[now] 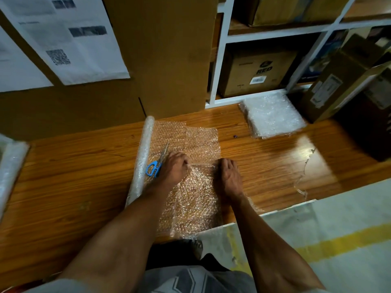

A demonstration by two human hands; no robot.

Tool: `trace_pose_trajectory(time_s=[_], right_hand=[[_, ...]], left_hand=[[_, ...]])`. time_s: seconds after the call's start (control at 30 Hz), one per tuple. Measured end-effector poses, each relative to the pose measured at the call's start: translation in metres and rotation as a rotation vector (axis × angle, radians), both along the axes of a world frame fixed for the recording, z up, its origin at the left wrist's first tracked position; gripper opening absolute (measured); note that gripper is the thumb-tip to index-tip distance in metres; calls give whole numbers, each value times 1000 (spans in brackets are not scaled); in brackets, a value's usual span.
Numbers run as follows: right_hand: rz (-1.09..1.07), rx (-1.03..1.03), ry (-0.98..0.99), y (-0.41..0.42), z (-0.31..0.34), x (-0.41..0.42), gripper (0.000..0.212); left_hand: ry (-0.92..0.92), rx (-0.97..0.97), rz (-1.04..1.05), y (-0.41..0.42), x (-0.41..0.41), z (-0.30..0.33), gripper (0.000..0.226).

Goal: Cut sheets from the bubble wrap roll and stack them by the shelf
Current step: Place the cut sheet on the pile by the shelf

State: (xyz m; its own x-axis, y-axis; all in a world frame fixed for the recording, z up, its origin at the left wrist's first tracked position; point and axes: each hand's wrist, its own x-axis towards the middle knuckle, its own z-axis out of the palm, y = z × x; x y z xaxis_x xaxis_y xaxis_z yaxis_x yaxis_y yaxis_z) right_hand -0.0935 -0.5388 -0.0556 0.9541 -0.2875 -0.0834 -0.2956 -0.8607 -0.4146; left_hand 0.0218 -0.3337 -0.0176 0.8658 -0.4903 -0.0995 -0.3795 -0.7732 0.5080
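The bubble wrap roll (141, 157) lies lengthways on the wooden floor (63, 166), with an unrolled sheet (198, 140) spread to its right. The near half of that sheet (192, 197) is folded over toward me. My left hand (175, 166) and my right hand (228, 174) both pinch the folded edge of the sheet, fingers curled on it. Blue-handled scissors (157, 163) lie on the sheet beside the roll, just left of my left hand. A stack of cut sheets (273, 115) rests at the foot of the white shelf (220, 60).
A tall cardboard panel (165, 56) with taped papers stands behind the roll. Cardboard boxes (347, 77) crowd the right side near the stack. Another wrapped roll (10, 166) lies at far left. A thin plastic scrap (304, 170) lies on the floor, right.
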Motion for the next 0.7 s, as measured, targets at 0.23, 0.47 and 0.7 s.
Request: trace_pose_trajectory(time_s=[0.23,0.47,0.7], right_hand=[[25,48,-177,-5,20,4,32],[22,171,-352,-3,52,7,20],[-145,730,-459,23,121,1,17]], left_hand=[[-4,-181,58,4,4,25,20],[12,-286,60,13,6,58,14],[62,-447,127,34,7,98,10]])
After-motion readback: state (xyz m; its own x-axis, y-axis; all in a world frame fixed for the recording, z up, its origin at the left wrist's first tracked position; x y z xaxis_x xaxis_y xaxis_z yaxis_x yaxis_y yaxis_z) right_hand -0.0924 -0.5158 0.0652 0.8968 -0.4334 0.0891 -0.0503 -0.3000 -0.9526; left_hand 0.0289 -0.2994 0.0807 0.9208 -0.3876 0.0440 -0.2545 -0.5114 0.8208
